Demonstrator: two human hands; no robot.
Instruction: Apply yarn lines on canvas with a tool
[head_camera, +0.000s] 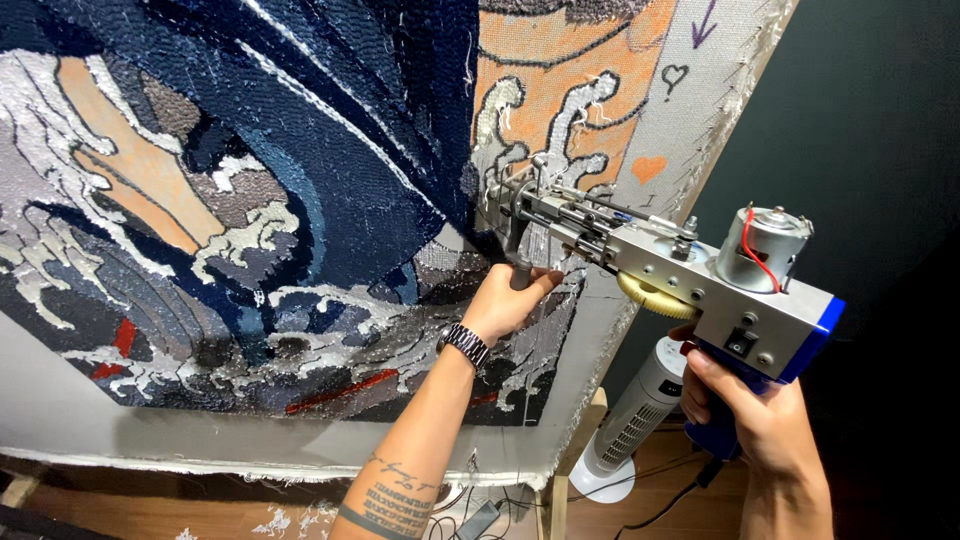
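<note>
A tufting gun (690, 275) with a grey metal body, a yellow gear and a blue handle points its needle end into a stretched cloth (250, 200) tufted in dark blue, grey, white and orange wave shapes. My left hand (508, 300), with a dark watch on its wrist, grips the gun's front handle close to the cloth. My right hand (750, 415) wraps around the blue rear handle at the lower right. The needle tip is hidden against the yarn.
The cloth's bare grey border (690, 110) with drawn marks runs along the frame edge at the upper right. A white tower fan (630, 425) stands on the wooden floor below the gun. Cables lie on the floor (470, 515). A dark wall (870, 120) fills the right.
</note>
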